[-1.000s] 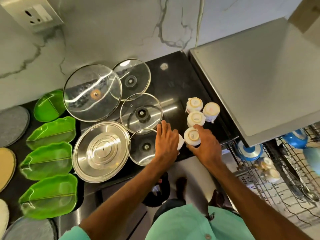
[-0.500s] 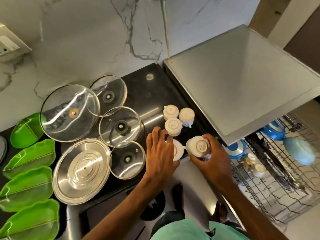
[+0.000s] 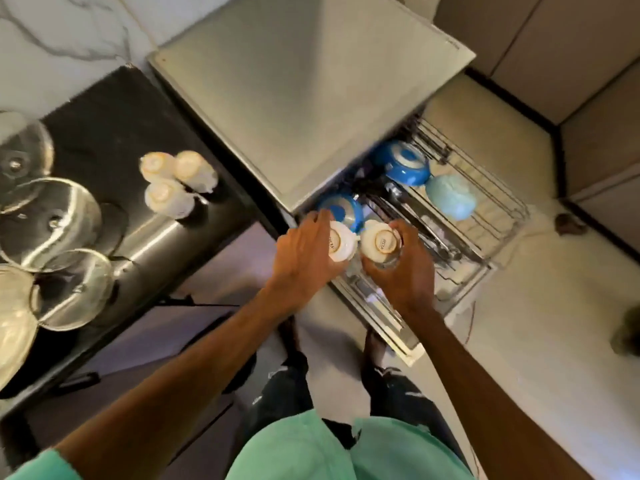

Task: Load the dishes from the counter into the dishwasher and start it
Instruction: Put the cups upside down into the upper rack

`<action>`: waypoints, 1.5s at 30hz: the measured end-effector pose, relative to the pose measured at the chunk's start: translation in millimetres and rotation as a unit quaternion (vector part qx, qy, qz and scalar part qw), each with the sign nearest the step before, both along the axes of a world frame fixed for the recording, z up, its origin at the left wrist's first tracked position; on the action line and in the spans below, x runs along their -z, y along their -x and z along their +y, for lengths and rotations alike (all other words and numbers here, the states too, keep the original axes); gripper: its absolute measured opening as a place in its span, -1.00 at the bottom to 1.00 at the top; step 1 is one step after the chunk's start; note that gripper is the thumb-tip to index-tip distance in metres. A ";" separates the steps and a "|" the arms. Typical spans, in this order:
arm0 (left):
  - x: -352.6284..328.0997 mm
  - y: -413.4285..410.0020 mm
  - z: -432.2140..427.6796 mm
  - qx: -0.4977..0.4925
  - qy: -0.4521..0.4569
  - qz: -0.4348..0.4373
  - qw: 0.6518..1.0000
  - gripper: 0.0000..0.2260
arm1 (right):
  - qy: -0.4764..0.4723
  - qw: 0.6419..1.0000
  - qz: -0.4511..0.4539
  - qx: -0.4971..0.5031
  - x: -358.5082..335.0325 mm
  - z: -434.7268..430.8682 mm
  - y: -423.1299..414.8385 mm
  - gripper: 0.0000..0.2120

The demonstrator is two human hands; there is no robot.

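1. The person stands at the open dishwasher (image 3: 304, 98), with both bare arms stretched out over its pulled-out rack (image 3: 498, 202).
2. Left hand (image 3: 304, 252): the fingers (image 3: 318, 218) are curled round a first cup (image 3: 341, 245). The cup is white and held bottom up, its printed base facing upward. It sits over the near left corner of the rack, just beside a dark blue bowl (image 3: 337, 209).
3. Right hand (image 3: 403, 271): the fingers (image 3: 405, 226) are wrapped round a second cup (image 3: 381, 242), also white and base up. The two cups are side by side. Whether they touch cannot be told.
4. The hands hide what lies beneath the cups, so it cannot be told whether either cup rests on the rack wires or is held clear of them.
5. Rack contents:
   - The dark blue bowl is at the near left, under the dishwasher's edge.
   - A second blue bowl (image 3: 403, 162) is at the far end.
   - A pale blue bowl (image 3: 450, 197) is just beside the second blue bowl.
   - All three bowls appear bottom up.
   - Long metal utensils (image 3: 433, 237) lie along the middle.
6. Three cups (image 3: 162, 195) stand base up on the dark surface (image 3: 110, 133). They are bunched close together, near the dishwasher's side.
7. Glass lids (image 3: 52, 220) overlap at the left edge of the surface and are blurred. A steel lid (image 3: 14, 323) is partly cut off at the frame edge.
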State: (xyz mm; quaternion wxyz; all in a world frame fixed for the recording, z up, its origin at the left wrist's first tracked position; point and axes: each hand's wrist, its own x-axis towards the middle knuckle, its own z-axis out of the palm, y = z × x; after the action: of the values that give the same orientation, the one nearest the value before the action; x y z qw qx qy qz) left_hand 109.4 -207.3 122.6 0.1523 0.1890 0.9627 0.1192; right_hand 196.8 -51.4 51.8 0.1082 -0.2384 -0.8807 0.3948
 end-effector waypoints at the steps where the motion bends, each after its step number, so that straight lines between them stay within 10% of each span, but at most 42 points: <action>1: 10.7 -7.0 19.3 0.013 0.009 -0.002 1.000 -0.24 | -0.004 1.000 -0.010 0.006 10.1 16.5 -11.4 -0.31; 20: 218.5 -41.9 169.8 0.050 0.028 -0.057 0.997 -0.31 | 0.015 0.990 -0.101 0.095 190.6 146.6 -65.8 -0.26; 45: 320.9 -33.9 204.0 0.214 0.200 0.056 0.954 -0.41 | -0.017 0.990 -0.136 0.033 231.6 160.1 -81.4 -0.26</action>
State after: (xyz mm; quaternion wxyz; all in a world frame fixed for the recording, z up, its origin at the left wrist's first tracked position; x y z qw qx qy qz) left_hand 143.3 -3.4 -198.3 0.1549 0.3623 0.9109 -0.1224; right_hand 278.2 108.7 -179.8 0.0041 -0.3169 -0.8855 0.3397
